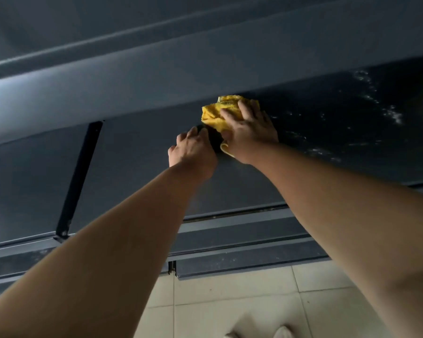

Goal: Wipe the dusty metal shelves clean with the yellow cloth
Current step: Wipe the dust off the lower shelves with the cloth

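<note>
The soft, light, bunched yellow cloth (226, 112) was pressed by the right hand (250, 132), fingers spread, near the dark dusty metal shelf's (327, 113) back edge; left hand (193, 148) curled, empty.

At frame centre we see the right hand (250, 131) on the cloth (220, 113), which lies on the shelf (137, 152). The left hand (192, 148) rests just lower left. Floor tiles (242, 296) fill the bottom.
</note>
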{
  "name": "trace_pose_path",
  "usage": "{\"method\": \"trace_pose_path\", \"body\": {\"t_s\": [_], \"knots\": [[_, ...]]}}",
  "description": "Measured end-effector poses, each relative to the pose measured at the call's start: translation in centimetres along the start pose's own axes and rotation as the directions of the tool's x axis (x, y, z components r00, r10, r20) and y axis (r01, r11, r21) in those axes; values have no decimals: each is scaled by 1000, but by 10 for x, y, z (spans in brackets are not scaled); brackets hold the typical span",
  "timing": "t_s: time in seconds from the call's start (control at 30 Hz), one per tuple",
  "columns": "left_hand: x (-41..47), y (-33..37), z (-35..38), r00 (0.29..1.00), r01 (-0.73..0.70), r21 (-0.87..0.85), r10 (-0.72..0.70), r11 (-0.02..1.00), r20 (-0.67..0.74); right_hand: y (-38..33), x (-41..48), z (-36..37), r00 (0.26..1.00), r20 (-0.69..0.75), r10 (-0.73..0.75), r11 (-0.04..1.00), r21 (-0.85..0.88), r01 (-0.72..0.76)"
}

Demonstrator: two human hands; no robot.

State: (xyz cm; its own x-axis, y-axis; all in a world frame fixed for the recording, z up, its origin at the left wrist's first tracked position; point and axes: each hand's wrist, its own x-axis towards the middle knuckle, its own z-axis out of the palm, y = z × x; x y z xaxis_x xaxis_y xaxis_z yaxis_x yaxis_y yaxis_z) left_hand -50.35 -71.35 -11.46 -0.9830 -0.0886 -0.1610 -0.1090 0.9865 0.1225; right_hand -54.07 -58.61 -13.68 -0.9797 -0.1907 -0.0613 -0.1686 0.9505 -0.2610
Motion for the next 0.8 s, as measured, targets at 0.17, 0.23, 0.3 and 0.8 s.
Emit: {"method": "trace_pose_path", "body": {"t_s": [0.17,0.23,0.3,0.8], "knots": [[3,-2,4,1000,-25,88,26,996,-2,35,3,-14,991,-40,129,991,-21,-130],[4,-5,6,999,-36,91,35,995,4,50,-3,-18,982,-48,184,981,-46,-186],[7,-8,7,999,-40,101,39,994,13,65,-11,-21,974,-54,220,973,-54,-223],[9,-8,5,994,-94,140,85,986,67,42,-116,-14,941,-132,312,950,37,-310]]}}
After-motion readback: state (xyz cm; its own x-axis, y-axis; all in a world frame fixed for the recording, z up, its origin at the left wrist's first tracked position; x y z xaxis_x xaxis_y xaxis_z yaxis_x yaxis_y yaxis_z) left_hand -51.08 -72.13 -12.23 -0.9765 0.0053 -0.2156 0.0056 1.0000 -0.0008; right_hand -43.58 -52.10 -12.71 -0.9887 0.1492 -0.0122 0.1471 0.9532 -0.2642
